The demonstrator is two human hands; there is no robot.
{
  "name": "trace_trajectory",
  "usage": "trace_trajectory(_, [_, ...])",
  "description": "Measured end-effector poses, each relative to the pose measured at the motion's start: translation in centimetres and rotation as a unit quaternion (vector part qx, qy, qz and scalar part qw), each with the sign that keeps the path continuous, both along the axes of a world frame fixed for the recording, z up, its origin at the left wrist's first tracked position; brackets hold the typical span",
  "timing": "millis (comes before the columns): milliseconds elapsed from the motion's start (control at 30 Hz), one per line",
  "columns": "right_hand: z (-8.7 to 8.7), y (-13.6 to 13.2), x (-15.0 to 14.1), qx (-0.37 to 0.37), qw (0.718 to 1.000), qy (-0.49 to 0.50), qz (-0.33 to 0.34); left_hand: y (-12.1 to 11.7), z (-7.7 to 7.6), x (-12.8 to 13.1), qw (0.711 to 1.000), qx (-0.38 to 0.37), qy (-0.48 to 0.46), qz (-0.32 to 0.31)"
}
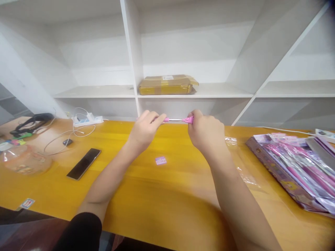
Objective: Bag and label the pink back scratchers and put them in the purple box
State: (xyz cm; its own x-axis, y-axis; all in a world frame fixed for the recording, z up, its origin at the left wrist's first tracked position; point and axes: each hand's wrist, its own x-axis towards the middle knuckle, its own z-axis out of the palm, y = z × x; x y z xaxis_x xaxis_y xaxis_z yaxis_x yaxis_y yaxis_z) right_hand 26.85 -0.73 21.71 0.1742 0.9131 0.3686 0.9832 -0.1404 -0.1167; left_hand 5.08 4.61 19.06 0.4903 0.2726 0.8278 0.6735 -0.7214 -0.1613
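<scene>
Above the far side of the table, a thin pink stick with a bare metal shaft (pixel 176 120) is held level between both hands. My left hand (pixel 145 129) is closed round its left pink end. On the other side, my right hand (pixel 205 129) grips the right pink end, which is wider close to the shaft. The fingers cover most of both ends, so its exact kind cannot be made out. On the table below, between my forearms, lies a small purple-and-white printed card (pixel 160 160).
To the right stands an open display box (pixel 280 174) of wrapped pink items, beside a clear plastic wrapper (pixel 248 177). Leftward lie a phone (pixel 83 164), a plastic jar (pixel 26 160), cables and a power strip (pixel 89 120). A cardboard box (pixel 167 85) rests on the shelf.
</scene>
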Motion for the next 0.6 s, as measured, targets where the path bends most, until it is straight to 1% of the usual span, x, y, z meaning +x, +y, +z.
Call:
trace_trajectory(100, [-0.1, 0.0, -0.4, -0.001, 1.000, -0.002, 0.009, -0.2, 0.1, -0.2, 1.000, 0.015, 0.007, 0.007])
trace_trajectory(333, [-0.4, -0.1, -0.6, -0.002, 1.000, -0.009, 0.023, -0.2, 0.7, -1.0, 1.000, 0.002, 0.022, -0.008])
trace_trajectory(500, [-0.5, -0.1, -0.8, -0.009, 1.000, -0.005, 0.030, -0.3, 0.8, -1.2, 0.999, 0.022, 0.033, -0.008])
trace_trajectory(600, [-0.5, -0.2, -0.8, -0.007, 0.999, -0.005, 0.033, -0.3, 0.8, -1.2, 0.999, 0.022, 0.031, -0.006])
